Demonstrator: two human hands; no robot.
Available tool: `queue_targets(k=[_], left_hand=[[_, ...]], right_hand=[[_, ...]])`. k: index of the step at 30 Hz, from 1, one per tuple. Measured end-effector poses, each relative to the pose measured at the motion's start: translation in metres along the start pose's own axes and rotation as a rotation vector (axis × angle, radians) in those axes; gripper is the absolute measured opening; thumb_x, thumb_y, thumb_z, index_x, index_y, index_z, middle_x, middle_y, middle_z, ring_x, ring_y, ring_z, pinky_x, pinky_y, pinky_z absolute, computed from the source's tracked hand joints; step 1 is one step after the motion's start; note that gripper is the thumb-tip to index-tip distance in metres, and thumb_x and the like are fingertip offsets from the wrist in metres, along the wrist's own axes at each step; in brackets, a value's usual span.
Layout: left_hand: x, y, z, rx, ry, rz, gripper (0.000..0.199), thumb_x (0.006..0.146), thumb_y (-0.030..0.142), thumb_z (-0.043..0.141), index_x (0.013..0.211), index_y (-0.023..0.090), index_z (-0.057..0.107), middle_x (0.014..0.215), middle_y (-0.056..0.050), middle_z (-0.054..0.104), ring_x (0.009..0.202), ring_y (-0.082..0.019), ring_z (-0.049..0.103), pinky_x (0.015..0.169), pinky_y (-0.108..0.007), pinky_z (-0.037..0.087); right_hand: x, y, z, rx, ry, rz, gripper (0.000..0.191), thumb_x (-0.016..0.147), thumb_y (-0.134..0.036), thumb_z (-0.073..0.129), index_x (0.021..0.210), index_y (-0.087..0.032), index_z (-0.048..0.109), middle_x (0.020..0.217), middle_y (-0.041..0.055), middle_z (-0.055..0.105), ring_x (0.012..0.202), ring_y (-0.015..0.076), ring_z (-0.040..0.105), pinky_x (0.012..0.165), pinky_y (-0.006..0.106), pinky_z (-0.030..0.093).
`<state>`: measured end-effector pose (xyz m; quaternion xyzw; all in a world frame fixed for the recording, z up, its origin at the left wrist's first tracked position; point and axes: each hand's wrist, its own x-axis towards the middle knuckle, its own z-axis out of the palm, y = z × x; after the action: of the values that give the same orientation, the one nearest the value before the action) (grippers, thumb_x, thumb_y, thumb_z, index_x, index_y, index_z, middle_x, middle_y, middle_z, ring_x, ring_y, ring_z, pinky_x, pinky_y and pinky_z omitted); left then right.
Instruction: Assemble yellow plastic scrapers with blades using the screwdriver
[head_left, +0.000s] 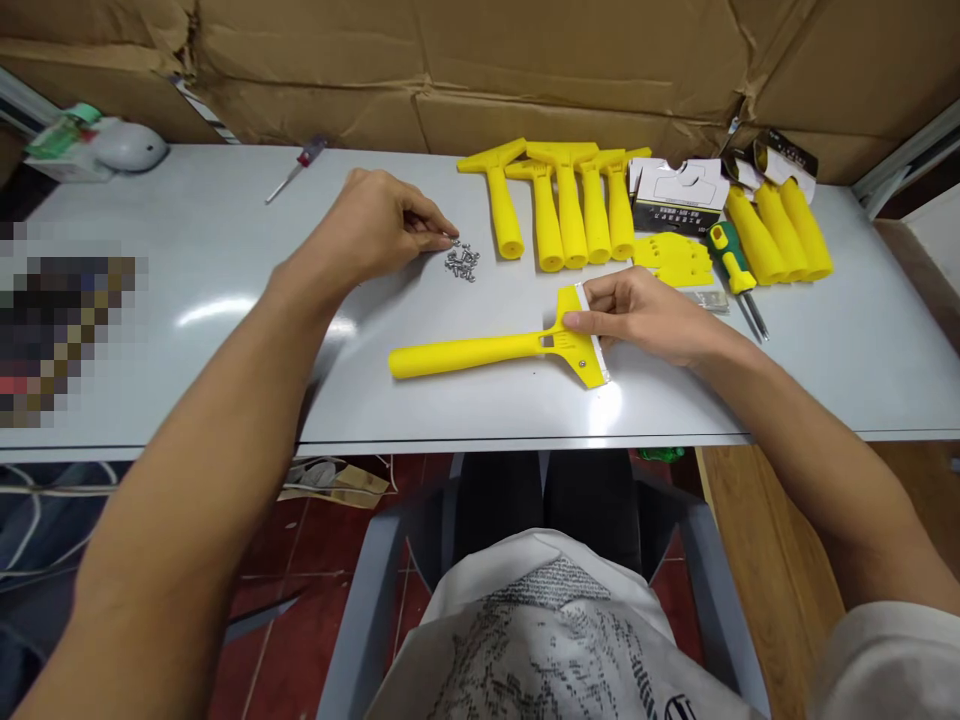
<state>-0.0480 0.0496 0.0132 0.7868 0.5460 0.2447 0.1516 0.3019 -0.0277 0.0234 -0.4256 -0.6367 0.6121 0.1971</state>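
Observation:
My left hand is at the left edge of a small pile of silver screws, thumb and forefinger pinched together over a screw. My right hand grips the head of a yellow scraper, thumb on top and fingers behind the blade edge. The scraper's long handle points left across the white table, and one screw shows in its head near the lower corner. Behind the screws, several yellow scraper handles lie side by side.
Right of the handles are a black-and-white box, flat yellow plates, a green-yellow screwdriver and yellow grips. A red-handled screwdriver lies at the back left. Cardboard stands behind.

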Motion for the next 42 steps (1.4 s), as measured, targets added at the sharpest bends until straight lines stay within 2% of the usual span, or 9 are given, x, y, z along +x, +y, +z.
queue_targets(k=[6, 14, 20, 23, 26, 32, 35, 39, 42], left_hand=[[0.003, -0.001, -0.001, 0.069, -0.021, 0.012, 0.026, 0.087, 0.051, 0.076, 0.089, 0.027, 0.086, 0.08, -0.001, 0.081, 0.08, -0.022, 0.066, 0.093, -0.05, 0.059], [0.005, -0.019, -0.005, 0.189, -0.047, 0.009, 0.022, 0.097, 0.045, 0.066, 0.09, 0.027, 0.077, 0.094, -0.001, 0.085, 0.085, -0.019, 0.062, 0.091, -0.041, 0.056], [-0.007, 0.026, -0.016, -0.03, 0.065, -0.152, 0.02, 0.09, 0.046, 0.072, 0.09, 0.027, 0.077, 0.095, -0.002, 0.086, 0.087, -0.021, 0.065, 0.092, -0.042, 0.059], [-0.015, 0.057, -0.005, -0.236, 0.088, -0.02, 0.02, 0.086, 0.047, 0.078, 0.089, 0.027, 0.078, 0.096, -0.004, 0.086, 0.084, -0.021, 0.07, 0.084, -0.041, 0.06], [-0.02, 0.076, 0.016, -0.26, -0.12, 0.146, 0.019, 0.088, 0.045, 0.075, 0.088, 0.027, 0.079, 0.098, -0.004, 0.088, 0.086, -0.024, 0.076, 0.088, -0.042, 0.063], [-0.024, 0.082, 0.039, -0.041, -0.224, 0.261, 0.02, 0.099, 0.038, 0.067, 0.093, 0.029, 0.083, 0.101, -0.002, 0.087, 0.099, -0.027, 0.082, 0.099, -0.039, 0.06], [-0.024, 0.079, 0.039, -0.048, -0.212, 0.277, 0.019, 0.101, 0.034, 0.068, 0.095, 0.03, 0.085, 0.103, -0.002, 0.088, 0.102, -0.028, 0.083, 0.101, -0.04, 0.059], [-0.023, 0.077, 0.042, -0.089, -0.171, 0.296, 0.013, 0.101, 0.029, 0.072, 0.095, 0.029, 0.084, 0.102, -0.001, 0.088, 0.098, -0.027, 0.082, 0.1, -0.041, 0.061], [-0.024, 0.078, 0.046, -0.113, -0.12, 0.287, 0.011, 0.102, 0.029, 0.075, 0.098, 0.029, 0.085, 0.102, -0.001, 0.088, 0.094, -0.025, 0.082, 0.096, -0.039, 0.062]], right_hand=[[0.001, 0.001, -0.001, 0.002, 0.0, 0.0, 0.042, 0.08, -0.058, 0.107, 0.093, -0.023, 0.089, 0.095, 0.006, 0.088, 0.085, 0.0208, 0.078, 0.068, 0.032, 0.06], [0.0, 0.0, 0.0, 0.028, -0.002, -0.001, 0.041, 0.079, -0.055, 0.107, 0.09, -0.021, 0.088, 0.092, 0.0048, 0.087, 0.08, 0.0171, 0.075, 0.067, 0.028, 0.06], [0.0, 0.0, 0.0, -0.008, 0.006, -0.003, 0.046, 0.083, -0.062, 0.102, 0.088, -0.02, 0.082, 0.093, 0.0063, 0.085, 0.086, 0.0195, 0.076, 0.07, 0.031, 0.058], [0.002, 0.002, 0.001, 0.038, 0.032, 0.014, 0.049, 0.08, -0.06, 0.105, 0.093, -0.021, 0.079, 0.094, 0.0076, 0.085, 0.087, 0.0216, 0.076, 0.069, 0.032, 0.059], [0.004, 0.004, 0.001, 0.086, 0.068, 0.042, 0.052, 0.076, -0.053, 0.11, 0.098, -0.023, 0.074, 0.095, 0.0078, 0.084, 0.086, 0.0227, 0.074, 0.068, 0.034, 0.06], [0.002, 0.002, 0.0, 0.033, 0.2, 0.028, 0.049, 0.086, -0.038, 0.102, 0.124, -0.026, 0.074, 0.079, -0.0008, 0.067, 0.077, 0.0199, 0.061, 0.068, 0.036, 0.057], [-0.001, 0.001, 0.0, -0.008, 0.238, -0.035, 0.051, 0.09, -0.028, 0.095, 0.134, -0.03, 0.07, 0.093, 0.0001, 0.069, 0.084, 0.0195, 0.063, 0.068, 0.033, 0.055], [0.0, 0.005, -0.001, -0.101, 0.218, -0.129, 0.031, 0.092, -0.028, 0.092, 0.119, -0.028, 0.076, 0.124, 0.0037, 0.071, 0.093, 0.0173, 0.067, 0.067, 0.03, 0.053], [0.003, 0.008, -0.001, -0.147, 0.226, -0.126, 0.023, 0.096, -0.035, 0.091, 0.113, -0.025, 0.08, 0.128, 0.0043, 0.075, 0.088, 0.0157, 0.064, 0.067, 0.03, 0.05]])
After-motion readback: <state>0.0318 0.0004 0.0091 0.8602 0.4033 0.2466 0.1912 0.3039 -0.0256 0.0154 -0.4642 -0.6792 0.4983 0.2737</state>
